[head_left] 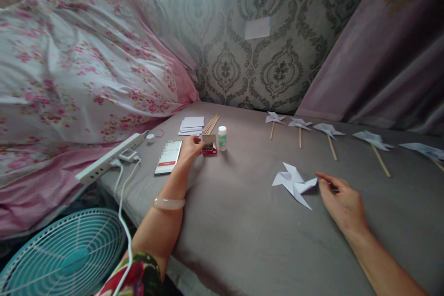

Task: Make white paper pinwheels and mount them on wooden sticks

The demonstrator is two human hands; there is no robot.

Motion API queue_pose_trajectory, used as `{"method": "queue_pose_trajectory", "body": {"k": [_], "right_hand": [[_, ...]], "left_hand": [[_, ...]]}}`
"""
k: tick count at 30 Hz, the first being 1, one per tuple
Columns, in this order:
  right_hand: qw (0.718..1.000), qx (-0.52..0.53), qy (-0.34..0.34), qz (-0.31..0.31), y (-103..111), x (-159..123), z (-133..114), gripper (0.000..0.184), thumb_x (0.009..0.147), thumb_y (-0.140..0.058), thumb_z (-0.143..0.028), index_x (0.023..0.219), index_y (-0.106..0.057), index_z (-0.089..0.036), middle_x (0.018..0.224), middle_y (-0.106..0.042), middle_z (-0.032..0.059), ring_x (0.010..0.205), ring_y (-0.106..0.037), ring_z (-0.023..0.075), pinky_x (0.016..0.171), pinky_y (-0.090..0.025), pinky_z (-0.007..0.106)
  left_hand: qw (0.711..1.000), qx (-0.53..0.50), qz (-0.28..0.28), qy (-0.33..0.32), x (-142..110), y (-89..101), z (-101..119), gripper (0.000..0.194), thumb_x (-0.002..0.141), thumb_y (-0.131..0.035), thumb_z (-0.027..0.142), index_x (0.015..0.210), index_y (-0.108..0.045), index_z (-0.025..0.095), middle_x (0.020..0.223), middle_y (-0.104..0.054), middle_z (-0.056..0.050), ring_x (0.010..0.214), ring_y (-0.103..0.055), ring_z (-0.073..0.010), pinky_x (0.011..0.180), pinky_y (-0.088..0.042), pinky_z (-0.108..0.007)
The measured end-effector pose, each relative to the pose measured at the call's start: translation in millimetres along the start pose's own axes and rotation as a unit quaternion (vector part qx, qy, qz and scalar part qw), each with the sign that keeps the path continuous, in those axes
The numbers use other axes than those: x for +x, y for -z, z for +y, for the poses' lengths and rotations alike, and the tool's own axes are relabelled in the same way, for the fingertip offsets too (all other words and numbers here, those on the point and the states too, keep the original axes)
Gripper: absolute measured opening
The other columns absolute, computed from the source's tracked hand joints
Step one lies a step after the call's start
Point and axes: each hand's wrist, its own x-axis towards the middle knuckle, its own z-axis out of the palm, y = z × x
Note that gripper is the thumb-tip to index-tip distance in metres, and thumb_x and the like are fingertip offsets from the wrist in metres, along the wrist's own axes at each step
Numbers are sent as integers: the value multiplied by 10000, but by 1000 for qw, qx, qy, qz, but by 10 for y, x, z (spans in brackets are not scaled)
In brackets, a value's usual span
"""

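Observation:
My left hand reaches to the small red box, its fingers closed at the box's left side. Small dark pieces lie in the box, too small to name, and whatever the fingers hold is hidden. On the right, my right hand pinches the tip of one blade of a folded white paper pinwheel. No stick shows on this pinwheel. Just right of the box stands a white glue bottle with a green label. A phone lies beside my left wrist.
Behind the box are stacked white paper squares and a bundle of wooden sticks. Several pinwheels on sticks line the back right. A white power strip with cables runs along the left edge, above a teal fan.

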Motion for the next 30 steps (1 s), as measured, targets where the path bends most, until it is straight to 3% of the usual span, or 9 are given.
{"method": "queue_pose_trajectory", "body": {"k": [3,6,11,17,25,30], "right_hand": [[1000,-4,-1,-5,-8,-8,8,403,716,-465,-441,902,-719,-190,902,-683,83,738,-596,216,785,-480,369],[1000,-7,0,-5,-16,-15,15,406,726,-457,-445,904,-721,-193,901,-682,83,742,-599,218,785,-480,369],[1000,-13,3,-9,-20,-11,41,415,727,-456,-452,914,-720,-191,911,-681,86,760,-606,224,783,-481,369],[1000,-13,3,-12,-13,-8,55,406,724,-460,-455,899,-720,-198,890,-685,85,739,-604,217,770,-484,356],[1000,-14,-8,-24,-17,-1,66,400,720,-467,-445,910,-715,-195,931,-689,89,780,-617,230,800,-479,369],[1000,-12,12,-10,-36,1,97,372,735,-469,-435,889,-716,-203,901,-689,82,755,-618,219,770,-488,355]], "left_hand": [[999,38,16,15,26,-1,-19,243,658,-609,214,891,-613,146,705,-658,-60,599,-615,-180,610,-475,-304],[995,91,32,-10,28,11,-7,302,659,-561,148,954,-626,151,728,-676,-59,614,-627,-183,639,-482,-305],[989,140,14,-53,-16,31,38,262,651,-498,115,819,-695,154,741,-703,-84,687,-640,-205,682,-489,-320],[980,188,-36,-59,-70,-3,117,223,659,-516,107,746,-715,156,680,-687,-77,736,-642,-228,713,-483,-326],[946,299,-6,-124,-151,-5,168,212,707,-508,135,703,-719,145,821,-706,-161,865,-651,-289,776,-469,-354],[952,289,-52,-91,-149,5,187,250,688,-500,126,732,-744,155,753,-708,-140,803,-661,-292,732,-476,-364]]}}
